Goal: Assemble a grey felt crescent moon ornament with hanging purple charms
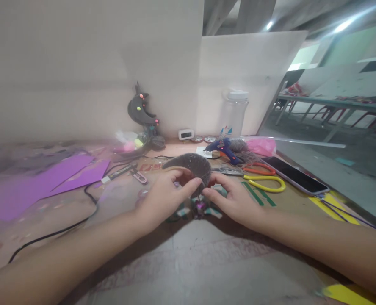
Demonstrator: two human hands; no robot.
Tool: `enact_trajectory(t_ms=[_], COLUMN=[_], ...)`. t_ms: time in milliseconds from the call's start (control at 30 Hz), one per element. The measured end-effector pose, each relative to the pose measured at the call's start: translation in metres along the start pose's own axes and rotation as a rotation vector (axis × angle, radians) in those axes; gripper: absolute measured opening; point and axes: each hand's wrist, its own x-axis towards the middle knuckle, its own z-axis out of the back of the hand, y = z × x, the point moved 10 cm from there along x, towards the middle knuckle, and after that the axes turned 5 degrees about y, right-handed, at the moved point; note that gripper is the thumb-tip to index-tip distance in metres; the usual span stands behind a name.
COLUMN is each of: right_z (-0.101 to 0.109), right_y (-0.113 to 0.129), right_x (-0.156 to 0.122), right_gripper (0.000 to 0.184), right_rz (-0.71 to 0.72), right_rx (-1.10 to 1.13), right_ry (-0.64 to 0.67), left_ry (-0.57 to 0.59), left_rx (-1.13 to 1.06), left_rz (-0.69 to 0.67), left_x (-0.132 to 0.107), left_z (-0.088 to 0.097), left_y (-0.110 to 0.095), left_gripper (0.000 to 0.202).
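Between my two hands is a dark grey, yarn-covered crescent moon, its curved tip pointing left. My left hand grips its lower left side, with the thumb laid across the front. From the right, my right hand pinches the crescent's lower edge with bent fingers. Below the crescent, a small purple ornament with teal pieces around it shows between my wrists; how they join is hard to make out. A similar dark crescent decoration with coloured dots stands upright at the back wall.
A blue glue gun, yellow-handled scissors and a phone lie to the right. A clear bottle and small digital clock stand behind. Purple sheets, a utility knife and a black cable lie left.
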Motion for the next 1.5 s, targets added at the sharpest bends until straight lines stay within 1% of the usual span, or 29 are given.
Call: enact_trajectory(t_ms=[100,267,400,667,767,933,1033,1233,1367,1500], right_z=[0.002,0.008,0.01,0.01,0.01,0.009,0.007,0.009,0.006,0.005], right_y=[0.001,0.003,0.0,-0.007,-0.008,-0.008,-0.008,-0.014,-0.013,-0.013], right_x=[-0.001,-0.001,0.0,0.0,0.001,0.004,0.005,0.004,0.003,0.005], right_gripper=[0.02,0.021,0.024,0.029,0.029,0.017,0.019,0.02,0.021,0.021], right_rz=[-0.019,0.001,-0.011,-0.04,-0.02,-0.02,-0.035,-0.076,-0.07,-0.066], right_rx=[-0.003,-0.038,-0.058,-0.022,0.001,0.026,0.009,0.019,0.018,0.052], right_ry=[-0.014,-0.071,-0.095,-0.075,-0.07,-0.049,-0.042,-0.073,-0.058,-0.024], left_ry=[0.038,0.082,0.084,0.113,0.099,0.079,0.081,0.169,0.146,0.119], left_rx=[-0.009,-0.046,-0.004,0.037,0.026,-0.013,-0.051,-0.186,-0.16,-0.155], left_rz=[-0.018,-0.065,-0.064,-0.102,-0.083,-0.028,0.007,0.073,0.097,0.079], left_x=[-0.003,-0.006,-0.007,-0.006,-0.005,-0.003,-0.003,-0.004,-0.005,-0.004], left_z=[-0.006,-0.013,-0.014,-0.019,-0.018,-0.014,-0.015,-0.028,-0.028,-0.025], left_y=[-0.003,-0.009,-0.009,-0.012,-0.009,0.0,0.007,0.02,0.024,0.024], left_gripper=[0.018,0.014,0.017,0.023,0.021,0.024,0.024,0.026,0.025,0.023])
